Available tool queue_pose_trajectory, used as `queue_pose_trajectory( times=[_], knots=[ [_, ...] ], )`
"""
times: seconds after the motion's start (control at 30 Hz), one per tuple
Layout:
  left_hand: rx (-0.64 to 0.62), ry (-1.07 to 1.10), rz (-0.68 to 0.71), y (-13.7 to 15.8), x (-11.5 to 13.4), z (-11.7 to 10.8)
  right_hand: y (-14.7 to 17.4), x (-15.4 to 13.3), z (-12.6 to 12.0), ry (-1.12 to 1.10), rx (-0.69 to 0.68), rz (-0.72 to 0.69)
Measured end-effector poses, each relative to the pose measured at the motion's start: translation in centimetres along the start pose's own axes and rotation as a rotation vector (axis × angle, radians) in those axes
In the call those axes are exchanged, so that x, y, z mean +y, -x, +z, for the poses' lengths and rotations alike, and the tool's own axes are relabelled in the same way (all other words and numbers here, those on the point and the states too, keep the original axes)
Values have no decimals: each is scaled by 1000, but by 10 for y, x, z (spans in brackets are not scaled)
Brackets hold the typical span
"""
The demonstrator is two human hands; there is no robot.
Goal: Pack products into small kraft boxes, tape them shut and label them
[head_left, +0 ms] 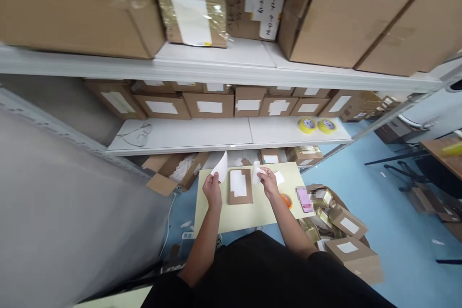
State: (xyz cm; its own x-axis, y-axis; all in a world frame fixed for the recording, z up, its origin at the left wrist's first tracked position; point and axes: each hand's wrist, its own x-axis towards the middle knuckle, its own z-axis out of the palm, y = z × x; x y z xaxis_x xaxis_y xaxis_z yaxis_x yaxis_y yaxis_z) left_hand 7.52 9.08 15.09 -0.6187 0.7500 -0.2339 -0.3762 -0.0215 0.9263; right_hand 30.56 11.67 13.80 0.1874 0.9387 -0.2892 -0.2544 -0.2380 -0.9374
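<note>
Carton (241, 187) between hands (212, 190) (268, 182), open box (162, 184) with white contents (183, 168), perhaps paper.

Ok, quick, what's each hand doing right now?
Left hand: closed, holding a white sheet up by its edge.
Right hand: closed, its grip on a small white piece, maybe paper.

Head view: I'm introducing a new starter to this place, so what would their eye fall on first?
Big cardboard boxes crowd the upper shelf at the top. Below, over the pale yellow table, the left hand holds a white sheet and the right hand another white piece, with a brown box between them. Two yellow tape rolls sit toward the right of the middle shelf.
</note>
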Motion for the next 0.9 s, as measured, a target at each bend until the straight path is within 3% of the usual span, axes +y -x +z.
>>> queue_pose_trajectory(
  times=[0.13, 0.3, 0.43, 0.53, 0.6, 0.67, 0.77, 0.9],
  knots=[
    [86, -27, 51, -13, 16, -55, -4, 45, 88, 97, -153, 99],
    [248, -47, 86, -27, 42, -144, -13, 89, 205, 223, -259, 236],
    [355, -36, 111, -28, 57, -201, -13, 108, 291, 288, -345, 242],
    [397, -64, 127, -28, 60, -227, -9, 116, 335, 318, -382, 163],
    [403, -91, 119, -30, 59, -236, -2, 120, 346, 341, -378, 99],
    [384, -146, 109, -33, 57, -240, 7, 124, 341, 344, -369, 91],
    [284, -330, 177, -37, 49, -238, 30, 125, 307, 311, -448, 199],
    [27, -617, 446, -36, 25, -216, 70, 115, 243, 207, -582, 368]
  ],
)
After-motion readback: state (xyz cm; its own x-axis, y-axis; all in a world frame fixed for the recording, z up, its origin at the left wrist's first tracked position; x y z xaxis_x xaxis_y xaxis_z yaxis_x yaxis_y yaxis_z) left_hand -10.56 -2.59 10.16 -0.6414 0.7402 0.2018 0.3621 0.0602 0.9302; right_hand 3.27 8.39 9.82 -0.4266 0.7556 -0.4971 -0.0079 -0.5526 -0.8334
